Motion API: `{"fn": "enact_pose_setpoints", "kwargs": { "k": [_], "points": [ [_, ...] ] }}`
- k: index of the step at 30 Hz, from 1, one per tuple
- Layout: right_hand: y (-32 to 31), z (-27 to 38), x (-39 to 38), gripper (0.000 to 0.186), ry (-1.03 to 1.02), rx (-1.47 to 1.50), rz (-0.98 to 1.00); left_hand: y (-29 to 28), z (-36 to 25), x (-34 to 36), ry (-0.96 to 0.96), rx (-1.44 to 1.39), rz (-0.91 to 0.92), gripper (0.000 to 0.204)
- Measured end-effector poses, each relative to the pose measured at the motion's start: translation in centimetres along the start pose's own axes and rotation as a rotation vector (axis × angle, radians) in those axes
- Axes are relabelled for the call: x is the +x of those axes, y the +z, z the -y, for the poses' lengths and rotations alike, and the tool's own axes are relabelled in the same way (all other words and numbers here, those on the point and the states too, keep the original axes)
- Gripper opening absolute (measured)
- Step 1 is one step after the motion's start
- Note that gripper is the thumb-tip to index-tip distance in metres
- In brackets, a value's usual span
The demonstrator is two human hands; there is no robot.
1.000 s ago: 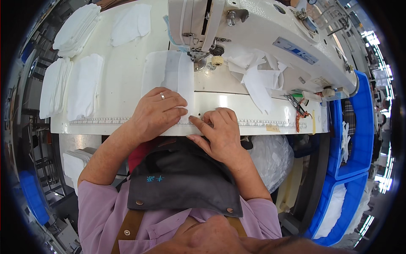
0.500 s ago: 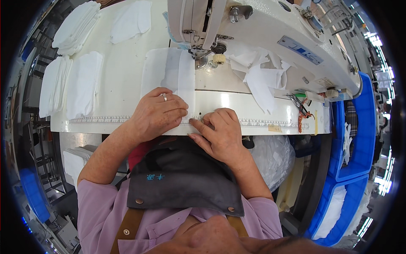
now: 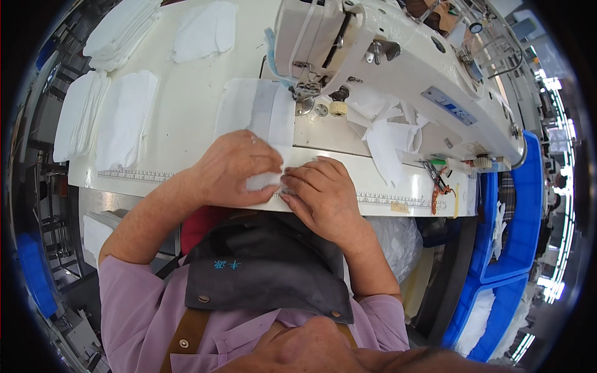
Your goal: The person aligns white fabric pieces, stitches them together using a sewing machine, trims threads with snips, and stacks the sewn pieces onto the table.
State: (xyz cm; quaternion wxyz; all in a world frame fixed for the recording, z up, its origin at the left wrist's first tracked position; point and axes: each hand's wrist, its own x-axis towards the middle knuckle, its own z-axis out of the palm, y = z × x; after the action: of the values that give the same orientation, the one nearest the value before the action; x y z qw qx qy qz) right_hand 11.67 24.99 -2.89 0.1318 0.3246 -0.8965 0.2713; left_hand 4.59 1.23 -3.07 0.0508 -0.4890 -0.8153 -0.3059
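A white fabric piece (image 3: 233, 107) with a greyish strip down it lies flat on the sewing table, its far right edge beside the presser foot (image 3: 306, 93) of a white sewing machine (image 3: 398, 62). My left hand (image 3: 239, 168) rests over the near part of this piece, thumb and fingers closed on its near end, which shows folded between them. Close by on the right, my right hand (image 3: 320, 196) has its thumb and fingertips pinched at the near right corner of the same cloth. The very edge between the fingertips is partly hidden.
Stacks of white fabric pieces (image 3: 78, 118) lie at the left, with another pile (image 3: 205, 31) farther back. White scraps (image 3: 392, 143) sit under the machine arm. Thread snips (image 3: 435, 176) lie at the right, above blue bins (image 3: 522, 217). A printed ruler (image 3: 137, 176) follows the front edge.
My left hand has gone from lying on the cloth to gripping its near end, which now shows folded up. My right hand stays at the corner. The whole view has shifted slightly.
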Motion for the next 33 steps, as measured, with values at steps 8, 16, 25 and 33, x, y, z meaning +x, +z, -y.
{"fn": "enact_pose_setpoints", "kwargs": {
  "k": [8, 16, 25, 33],
  "points": [
    [-0.9, -0.3, 1.4, 0.022, -0.059, -0.020, 0.068, 0.0, 3.5, 2.7, -0.060, 0.232, 0.051, 0.044],
    [-0.3, -2.5, 3.9, 0.023, -0.046, -0.084, 0.045, 0.6, 4.9, 2.8, -0.073, 0.218, -0.022, 0.041],
    [0.4, -4.4, 5.9, 0.032, 0.025, -0.171, 0.052, 0.9, 5.4, 2.5, -0.092, 0.200, 0.016, 0.036],
    [1.0, -4.9, 6.1, 0.046, 0.074, -0.297, 0.038, 0.5, 6.1, 3.0, -0.129, 0.237, -0.045, 0.038]
  ]
}}
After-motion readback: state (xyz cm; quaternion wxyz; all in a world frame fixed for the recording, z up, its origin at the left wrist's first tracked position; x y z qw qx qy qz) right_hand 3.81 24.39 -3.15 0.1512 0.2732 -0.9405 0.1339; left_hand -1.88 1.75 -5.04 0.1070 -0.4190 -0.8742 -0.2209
